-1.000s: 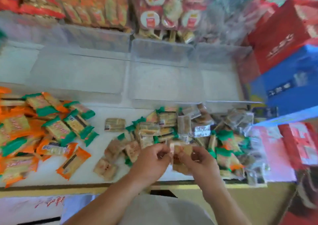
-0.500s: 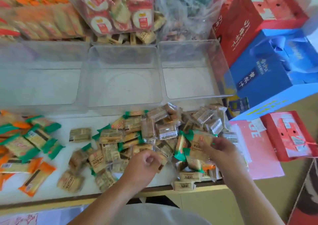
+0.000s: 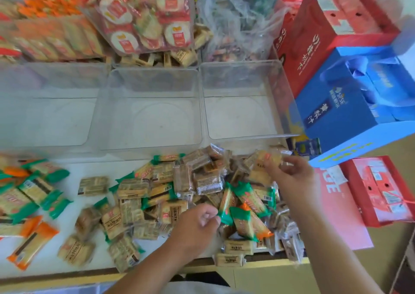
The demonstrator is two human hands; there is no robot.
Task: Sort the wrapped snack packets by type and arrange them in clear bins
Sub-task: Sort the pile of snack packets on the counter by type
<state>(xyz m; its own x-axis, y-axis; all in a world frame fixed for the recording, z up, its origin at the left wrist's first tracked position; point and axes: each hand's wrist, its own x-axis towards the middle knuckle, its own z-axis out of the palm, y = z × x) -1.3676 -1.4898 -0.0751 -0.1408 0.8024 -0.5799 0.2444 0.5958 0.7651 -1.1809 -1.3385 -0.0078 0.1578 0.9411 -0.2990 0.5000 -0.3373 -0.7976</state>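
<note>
A mixed pile of wrapped snack packets (image 3: 184, 188) lies on the white counter in front of three clear bins. My right hand (image 3: 292, 174) pinches a tan clear-wrapped packet (image 3: 268, 159) lifted over the pile's far right, just short of the right clear bin (image 3: 242, 80). My left hand (image 3: 197, 224) is curled at the pile's near side and pinches the end of a green-ended packet (image 3: 225, 204). The middle clear bin (image 3: 152, 82) and the left clear bin (image 3: 56, 78) hold nothing.
Green and orange packets (image 3: 29, 195) lie spread at the left. Filled snack bins (image 3: 143, 19) and a crumpled plastic bag (image 3: 235, 19) stand behind the clear ones. Red boxes (image 3: 332, 28) and a blue box (image 3: 359, 105) crowd the right. The counter's front edge (image 3: 258, 264) is near my arms.
My right hand has risen from the pile toward the right bin, now with a tan packet in its fingers. My left hand has shifted right onto a green-ended packet. The view has turned right.
</note>
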